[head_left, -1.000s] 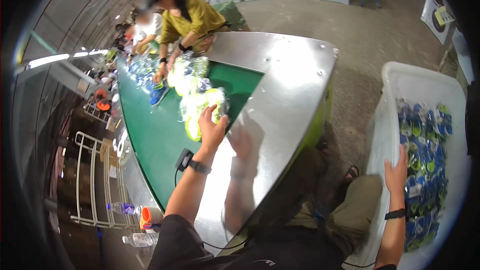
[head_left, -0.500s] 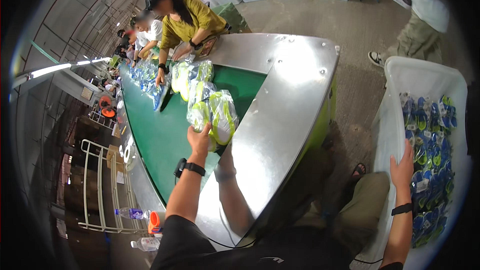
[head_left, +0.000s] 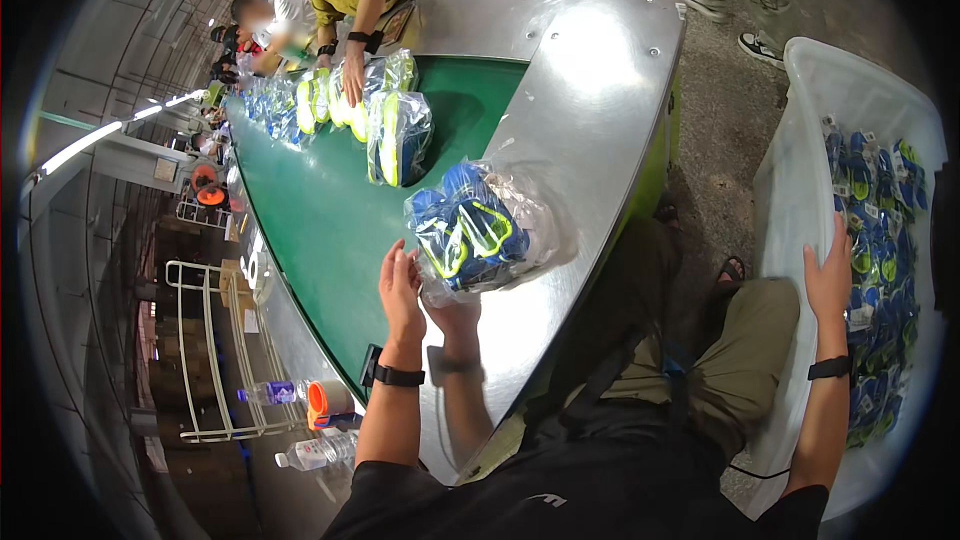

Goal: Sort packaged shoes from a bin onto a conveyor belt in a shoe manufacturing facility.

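Head view: the near bagged shoes lie across the boundary between the green belt and the metal worktop; the left hand is just beside them, fingers loosely bent, whether gripping the bag cannot be told; the right hand rests at the rim of the white bin, fingers extended, grasping nothing; progress: the bin already contains rows of bagged shoes; the near bagged shoes and further bagged pairs on the belt lie outside it
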Motion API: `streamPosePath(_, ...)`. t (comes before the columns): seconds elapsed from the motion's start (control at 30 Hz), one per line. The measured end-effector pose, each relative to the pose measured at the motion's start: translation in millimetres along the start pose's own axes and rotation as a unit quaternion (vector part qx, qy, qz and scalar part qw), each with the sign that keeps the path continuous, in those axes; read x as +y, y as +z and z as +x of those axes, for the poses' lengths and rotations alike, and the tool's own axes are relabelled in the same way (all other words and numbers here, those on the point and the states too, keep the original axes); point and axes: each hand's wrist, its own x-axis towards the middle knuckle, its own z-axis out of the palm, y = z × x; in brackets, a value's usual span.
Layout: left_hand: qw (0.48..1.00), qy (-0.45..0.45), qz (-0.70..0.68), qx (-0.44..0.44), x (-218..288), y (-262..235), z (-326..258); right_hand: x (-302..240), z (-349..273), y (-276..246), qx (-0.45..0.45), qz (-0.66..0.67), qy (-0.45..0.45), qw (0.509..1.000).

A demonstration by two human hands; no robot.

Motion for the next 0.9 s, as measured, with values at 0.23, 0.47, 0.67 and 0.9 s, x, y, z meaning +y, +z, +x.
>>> streamPosePath(0.23,0.974,0.056,0.111,-0.189,26.6,65.3,-0.6,0.0,-5.9,-4.5,-0.009,-0.014,0.019,1.000)
streamPosePath(0.47,0.965,0.071,0.154,-0.202,16.1,61.2,11.8,-3.1,-3.0,-4.8,-0.005,-0.010,0.011,1.000)
streamPosePath(0.67,0.965,0.088,0.123,-0.214,18.3,73.4,1.6,-7.6,-3.2,-10.0,0.014,-0.011,0.019,1.000)
streamPosePath(0.9,0.908,0.066,0.211,-0.355,33.1,111.9,-89.9,-82.2,-26.4,-29.4,0.091,0.189,-0.079,0.975)
